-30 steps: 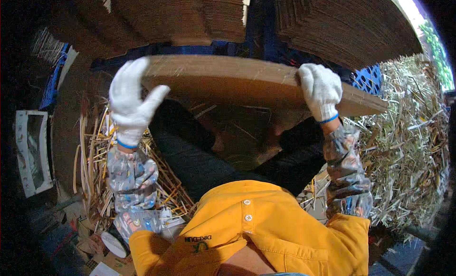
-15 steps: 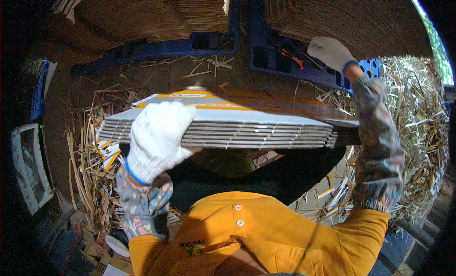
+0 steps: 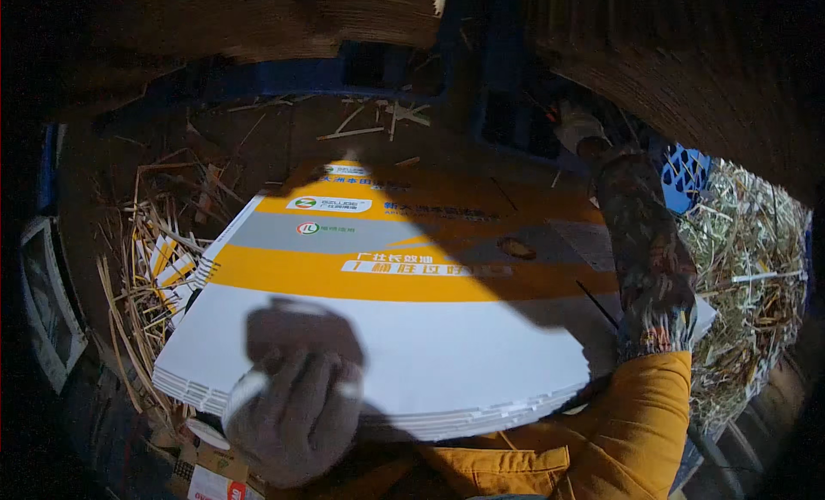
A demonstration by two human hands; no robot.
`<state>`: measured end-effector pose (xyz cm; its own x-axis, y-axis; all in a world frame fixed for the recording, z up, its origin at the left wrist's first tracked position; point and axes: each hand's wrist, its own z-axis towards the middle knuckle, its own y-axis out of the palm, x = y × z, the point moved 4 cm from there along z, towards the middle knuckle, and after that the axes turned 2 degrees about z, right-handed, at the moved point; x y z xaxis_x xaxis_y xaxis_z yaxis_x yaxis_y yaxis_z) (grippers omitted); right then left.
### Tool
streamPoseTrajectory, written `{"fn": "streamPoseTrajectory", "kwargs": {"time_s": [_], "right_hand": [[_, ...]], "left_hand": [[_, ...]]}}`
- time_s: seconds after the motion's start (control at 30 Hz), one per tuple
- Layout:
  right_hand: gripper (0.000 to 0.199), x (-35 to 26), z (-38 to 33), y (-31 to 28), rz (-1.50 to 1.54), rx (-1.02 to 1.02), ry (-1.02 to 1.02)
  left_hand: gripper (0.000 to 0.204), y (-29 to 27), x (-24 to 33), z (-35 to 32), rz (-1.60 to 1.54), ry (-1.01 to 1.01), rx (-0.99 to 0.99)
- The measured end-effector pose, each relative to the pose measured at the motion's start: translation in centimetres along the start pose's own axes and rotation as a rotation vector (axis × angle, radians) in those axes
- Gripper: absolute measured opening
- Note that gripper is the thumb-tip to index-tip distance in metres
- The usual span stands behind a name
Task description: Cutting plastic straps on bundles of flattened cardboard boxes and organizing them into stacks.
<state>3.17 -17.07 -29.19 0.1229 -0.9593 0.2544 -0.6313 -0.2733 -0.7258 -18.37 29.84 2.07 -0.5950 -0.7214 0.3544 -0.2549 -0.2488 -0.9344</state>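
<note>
A stack of flat cardboard box blanks (image 3: 464,328), printed white, yellow and grey, lies tilted in front of me, its near edge close to my body. My left hand (image 3: 296,414), in a white knit glove, is closed over that near edge, fingers on the top sheet; the thumb is hidden. Far out at the right, my gloved right hand (image 3: 580,126) reaches past the stack to a blue plastic pallet (image 3: 507,126). It is in deep shadow there, so its fingers and anything in them cannot be made out. My right sleeve crosses the stack's right side.
Tall stacks of brown cardboard (image 3: 258,23) stand on blue pallets at the far side, with another brown stack (image 3: 670,61) at the far right. Heaps of shredded cardboard strips (image 3: 752,302) lie at the right, and loose offcuts (image 3: 172,263) at the left.
The stack has tipped so its printed top faces me, and its near edge has come closer with my left hand. My right hand has moved slightly down and left, into shadow.
</note>
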Motion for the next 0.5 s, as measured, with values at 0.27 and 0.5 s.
{"fn": "streamPoseTrajectory", "kwargs": {"time_s": [0.27,0.5], "right_hand": [[0.063,-0.5,0.3,3.1,0.108,0.141,-0.039],[0.046,-4.5,-9.9,-12.0,0.181,0.386,-0.256]], "left_hand": [[0.023,-0.8,0.8,-0.1,0.095,-0.011,0.040],[0.046,-0.1,0.4,1.0,0.012,-0.142,0.120]]}}
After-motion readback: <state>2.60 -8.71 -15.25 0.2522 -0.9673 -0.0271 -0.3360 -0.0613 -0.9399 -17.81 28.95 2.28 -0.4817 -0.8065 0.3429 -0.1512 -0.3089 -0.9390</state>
